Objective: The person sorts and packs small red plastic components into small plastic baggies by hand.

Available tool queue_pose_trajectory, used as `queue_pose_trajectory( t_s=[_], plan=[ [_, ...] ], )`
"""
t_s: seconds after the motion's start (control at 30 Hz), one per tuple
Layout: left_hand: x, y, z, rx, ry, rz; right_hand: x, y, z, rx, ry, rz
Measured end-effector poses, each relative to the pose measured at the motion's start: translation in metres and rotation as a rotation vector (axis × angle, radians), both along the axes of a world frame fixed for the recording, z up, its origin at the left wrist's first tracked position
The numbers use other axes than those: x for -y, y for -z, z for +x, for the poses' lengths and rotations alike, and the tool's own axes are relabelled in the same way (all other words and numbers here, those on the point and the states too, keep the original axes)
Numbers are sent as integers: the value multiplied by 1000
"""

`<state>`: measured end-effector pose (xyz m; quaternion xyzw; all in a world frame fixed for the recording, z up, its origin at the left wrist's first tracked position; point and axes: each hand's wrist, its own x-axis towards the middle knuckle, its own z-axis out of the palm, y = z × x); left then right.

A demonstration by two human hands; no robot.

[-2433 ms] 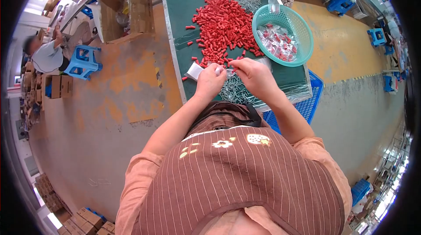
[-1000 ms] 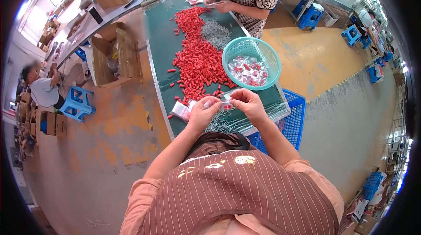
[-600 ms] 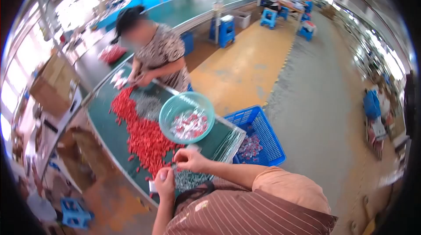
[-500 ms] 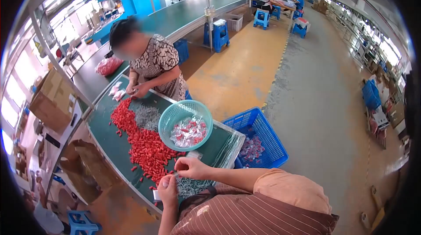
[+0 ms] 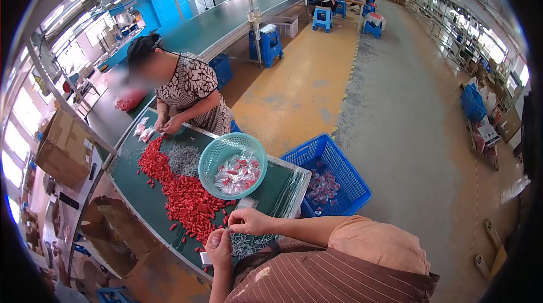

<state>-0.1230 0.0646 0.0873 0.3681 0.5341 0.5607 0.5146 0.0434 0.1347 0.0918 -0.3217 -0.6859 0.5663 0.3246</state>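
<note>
At tbl (image 5: 129, 170) near end, my L hand (image 5: 219, 246) & R hand (image 5: 247, 222) sit just beside each other, thumbs bent to fingers; can't tell if/what they pinch. Just beyond: 1 heap red plugs (image 5: 192, 198), short, tubular, too many to count. Screws = 2 heaps: near one (image 5: 249, 245) silvery, by my hands; far one (image 5: 184, 160) grey. Right of plugs, 1 teal basket (image 5: 226, 145) w/ clear pkts; farther right, 1 blue crate (image 5: 346, 175).
</note>
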Motion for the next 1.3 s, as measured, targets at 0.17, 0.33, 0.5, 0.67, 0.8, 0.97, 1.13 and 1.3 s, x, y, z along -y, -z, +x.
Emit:
queue_pose_trajectory(
  t_s=[0.17,0.33,0.5,0.67,0.8,0.97,1.13,1.3],
  plan=[
    [1,-6,4,-4,20,5,6,1,1,-8,8,8],
    [2,-6,4,-70,58,4,9,-5,8,-78,2,-62],
    [2,-6,2,-49,62,-35,6,-4,17,-115,7,-109],
    [1,-8,10,-8,87,-25,10,-8,19,-30,39,-16],
    [2,-12,13,5,77,-15,16,-12,20,-41,64,3],
    [4,-12,15,3,88,-24,18,-9,20,-86,72,-30],
    [6,-10,11,-12,81,-5,19,-9,21,-103,116,17],
    [7,-8,11,-53,78,8,21,-7,18,-34,108,85]
  ],
)
